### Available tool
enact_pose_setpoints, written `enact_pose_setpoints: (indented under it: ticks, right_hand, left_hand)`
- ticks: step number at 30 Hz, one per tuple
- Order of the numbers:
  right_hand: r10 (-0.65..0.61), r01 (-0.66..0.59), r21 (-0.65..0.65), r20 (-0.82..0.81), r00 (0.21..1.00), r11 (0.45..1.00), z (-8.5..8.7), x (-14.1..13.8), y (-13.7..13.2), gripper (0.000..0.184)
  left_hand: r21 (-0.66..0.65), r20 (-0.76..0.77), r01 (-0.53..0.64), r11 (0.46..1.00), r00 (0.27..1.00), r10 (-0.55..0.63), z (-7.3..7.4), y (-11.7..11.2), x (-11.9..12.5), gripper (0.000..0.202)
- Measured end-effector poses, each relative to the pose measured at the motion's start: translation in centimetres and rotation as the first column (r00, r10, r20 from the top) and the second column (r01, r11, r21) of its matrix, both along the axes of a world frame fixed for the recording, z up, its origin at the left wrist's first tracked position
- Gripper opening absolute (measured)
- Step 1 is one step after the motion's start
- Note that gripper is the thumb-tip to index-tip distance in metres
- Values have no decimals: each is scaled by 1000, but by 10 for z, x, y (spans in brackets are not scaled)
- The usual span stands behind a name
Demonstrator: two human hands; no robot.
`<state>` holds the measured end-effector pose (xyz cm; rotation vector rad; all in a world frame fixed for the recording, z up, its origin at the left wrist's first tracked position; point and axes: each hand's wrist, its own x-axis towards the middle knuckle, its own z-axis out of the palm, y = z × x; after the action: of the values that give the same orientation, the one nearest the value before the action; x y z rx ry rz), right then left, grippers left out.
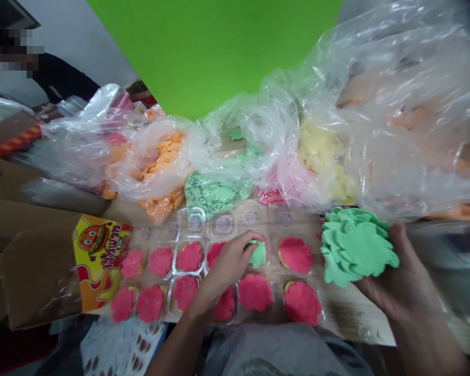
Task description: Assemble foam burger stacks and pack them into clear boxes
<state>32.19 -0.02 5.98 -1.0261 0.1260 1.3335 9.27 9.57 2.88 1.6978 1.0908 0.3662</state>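
Observation:
My right hand point(403, 277) holds a thick stack of pale green, ruffle-edged flat pieces point(360, 243) at the right, fingers beneath and thumb along the edge. My left hand point(235, 256) is over the middle of the rows of clear plastic containers point(188, 250). Its thumb and fingers pinch a single green ruffled piece point(258, 254) above the back row. Red flower-shaped pieces point(254, 292) lie in the containers, with yellowish edges showing under some. My left hand and forearm partly hide a few containers.
Plastic bags along the back hold orange pieces point(166, 156), green pieces point(215, 190), pink pieces point(280, 183) and yellow pieces point(323, 151). A cardboard box point(43, 271) and a yellow-red burger-print package point(100, 256) stand at left. Another person's dark sleeve point(65, 75) shows upper left.

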Motion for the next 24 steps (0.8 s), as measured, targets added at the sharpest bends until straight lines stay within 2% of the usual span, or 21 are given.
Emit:
enact_pose_setpoints:
  ticks: [5, 8, 11, 15, 18, 24]
  right_hand:
    - [37, -35, 65, -26, 999, 997, -9, -4, -1, 42]
    - [52, -50, 65, -26, 998, 997, -14, -3, -1, 44]
    - [58, -57, 67, -9, 998, 996, -14, -2, 0, 44]
    - [75, -77, 65, 26, 997, 995, -11, -3, 2, 44]
    - [63, -64, 54, 19, 998, 996, -11, -3, 2, 43]
    - [47, -47, 37, 2, 999, 998, -13, -3, 2, 43]
  left_hand:
    - [223, -202, 135, 965, 975, -90, -18, 5, 3, 27]
    - [291, -280, 199, 936, 953, -116, -18, 5, 2, 32]
    - [315, -325, 242, 918, 936, -136, -13, 7, 0, 26]
    - [303, -326, 325, 896, 919, -223, -9, 14, -4, 10]
    - [293, -277, 374, 880, 914, -296, -10, 18, -4, 9]
    - [369, -248, 375, 850, 921, -299, -28, 17, 5, 14]
